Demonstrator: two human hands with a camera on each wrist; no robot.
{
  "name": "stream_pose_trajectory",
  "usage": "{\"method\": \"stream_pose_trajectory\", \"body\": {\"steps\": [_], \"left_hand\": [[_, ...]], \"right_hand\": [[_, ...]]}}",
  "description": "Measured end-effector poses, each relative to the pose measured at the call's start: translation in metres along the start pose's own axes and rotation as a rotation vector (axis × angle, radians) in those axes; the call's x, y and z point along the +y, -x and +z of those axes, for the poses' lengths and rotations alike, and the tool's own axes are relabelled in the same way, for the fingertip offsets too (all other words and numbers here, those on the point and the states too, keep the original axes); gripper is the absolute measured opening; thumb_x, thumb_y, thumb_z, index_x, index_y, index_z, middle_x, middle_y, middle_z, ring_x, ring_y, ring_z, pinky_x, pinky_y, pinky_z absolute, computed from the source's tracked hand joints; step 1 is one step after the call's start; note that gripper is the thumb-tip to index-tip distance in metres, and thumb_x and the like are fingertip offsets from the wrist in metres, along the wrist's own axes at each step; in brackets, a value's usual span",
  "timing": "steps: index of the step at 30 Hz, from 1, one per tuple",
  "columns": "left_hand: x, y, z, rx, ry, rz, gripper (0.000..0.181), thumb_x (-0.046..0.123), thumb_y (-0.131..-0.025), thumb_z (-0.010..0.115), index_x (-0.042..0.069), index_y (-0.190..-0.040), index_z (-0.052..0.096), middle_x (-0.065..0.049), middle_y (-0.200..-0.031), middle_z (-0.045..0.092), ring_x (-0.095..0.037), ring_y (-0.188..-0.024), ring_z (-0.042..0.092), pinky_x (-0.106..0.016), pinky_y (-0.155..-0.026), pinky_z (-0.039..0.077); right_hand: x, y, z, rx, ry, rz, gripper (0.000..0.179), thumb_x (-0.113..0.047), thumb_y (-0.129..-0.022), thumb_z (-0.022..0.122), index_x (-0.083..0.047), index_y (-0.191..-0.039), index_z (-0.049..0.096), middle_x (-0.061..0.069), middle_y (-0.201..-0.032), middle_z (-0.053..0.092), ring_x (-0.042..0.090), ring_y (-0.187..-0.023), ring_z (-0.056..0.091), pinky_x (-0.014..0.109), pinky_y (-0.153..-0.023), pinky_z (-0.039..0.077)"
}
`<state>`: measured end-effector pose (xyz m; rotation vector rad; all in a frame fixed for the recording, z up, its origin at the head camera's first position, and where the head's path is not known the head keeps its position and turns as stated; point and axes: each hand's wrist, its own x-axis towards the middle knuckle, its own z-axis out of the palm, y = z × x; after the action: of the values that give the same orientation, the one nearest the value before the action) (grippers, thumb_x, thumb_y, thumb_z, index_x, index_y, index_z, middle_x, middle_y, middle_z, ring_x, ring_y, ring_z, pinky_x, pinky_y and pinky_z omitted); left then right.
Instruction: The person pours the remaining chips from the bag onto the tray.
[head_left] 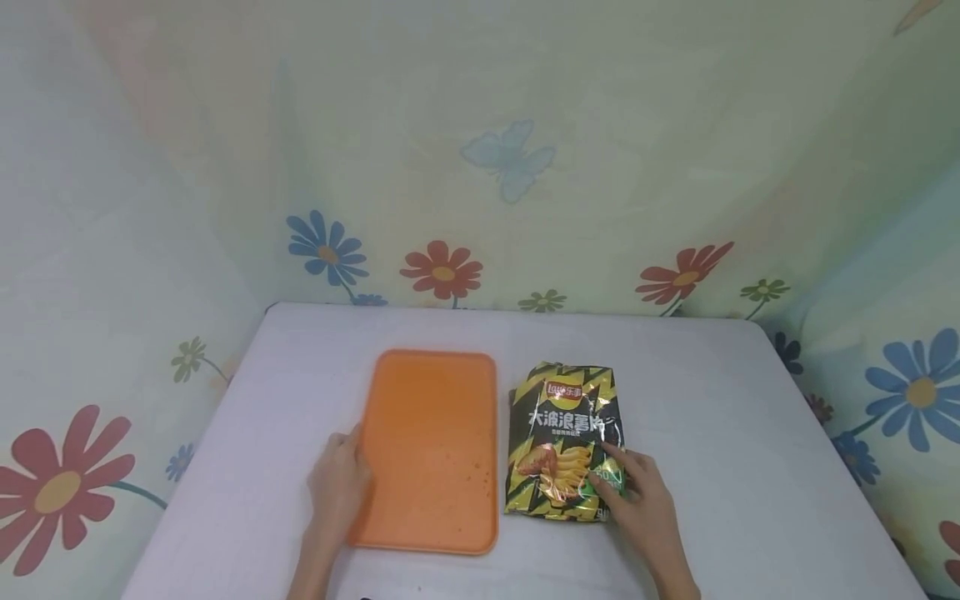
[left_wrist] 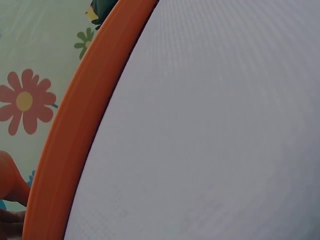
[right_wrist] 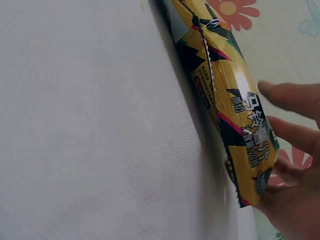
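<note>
An orange tray (head_left: 431, 450) with a few brown specks lies on the white table, left of the middle. My left hand (head_left: 339, 483) grips its left edge; in the left wrist view only part of the hand (left_wrist: 10, 182) shows beside the orange rim (left_wrist: 70, 135). Right of the tray lies a black and yellow bag of potato chips (head_left: 558, 433), front side up. My right hand (head_left: 643, 500) touches its lower right part with thumb and fingers spread. From the right wrist view the bag (right_wrist: 232, 105) looks puffed, with the fingers (right_wrist: 295, 132) at its near end.
The white table (head_left: 697, 400) has rounded far corners. Behind it and at both sides hangs a pale cloth (head_left: 375, 125) printed with flowers and a butterfly. A narrow strip of table separates tray and bag.
</note>
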<state>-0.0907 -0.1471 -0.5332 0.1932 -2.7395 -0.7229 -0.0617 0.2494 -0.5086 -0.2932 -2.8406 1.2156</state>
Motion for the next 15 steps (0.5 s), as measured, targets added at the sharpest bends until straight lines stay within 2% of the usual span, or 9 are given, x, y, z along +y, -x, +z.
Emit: {"method": "stream_pose_trajectory", "body": {"steps": [4,9,12,15], "left_hand": [[0.0008,0.0009,0.0003,-0.013,0.002,-0.006,0.039,-0.003,-0.092,0.059,-0.003,-0.131,0.066,-0.023,-0.098,0.067,-0.037,-0.079,0.068,-0.048,-0.057,0.054],[0.0011,0.0023,0.0014,0.028,0.006,0.016,0.040,-0.006,-0.089,0.061,-0.004,-0.129,0.068,-0.022,-0.095,0.067,-0.034,-0.072,0.066,-0.044,-0.053,0.052],[0.0031,0.0024,0.0002,0.038,0.007,0.018,0.040,-0.007,-0.089,0.061,-0.004,-0.128,0.068,-0.022,-0.094,0.067,-0.033,-0.070,0.065,-0.044,-0.052,0.051],[0.0049,0.0022,-0.0012,0.032,0.003,0.006,0.040,-0.006,-0.089,0.061,-0.003,-0.129,0.068,-0.022,-0.094,0.066,-0.035,-0.072,0.066,-0.046,-0.052,0.051]], "right_hand": [[0.0036,0.0039,0.0007,-0.008,-0.063,-0.040,0.068,-0.026,-0.089,0.080,-0.008,-0.149,0.053,0.020,-0.142,0.045,0.045,-0.129,0.050,0.064,-0.104,0.046],[0.0054,0.0078,0.0019,-0.057,-0.106,-0.096,0.079,-0.024,-0.085,0.084,-0.009,-0.153,0.047,0.019,-0.140,0.044,0.041,-0.125,0.052,0.067,-0.104,0.044],[0.0033,0.0092,0.0009,-0.102,-0.138,-0.062,0.082,-0.027,-0.087,0.083,-0.013,-0.157,0.043,0.017,-0.141,0.046,0.038,-0.125,0.052,0.066,-0.107,0.042],[0.0006,0.0100,-0.0012,-0.157,-0.159,0.010,0.084,-0.032,-0.089,0.081,-0.019,-0.160,0.037,0.018,-0.148,0.046,0.039,-0.130,0.052,0.064,-0.110,0.041]]}}
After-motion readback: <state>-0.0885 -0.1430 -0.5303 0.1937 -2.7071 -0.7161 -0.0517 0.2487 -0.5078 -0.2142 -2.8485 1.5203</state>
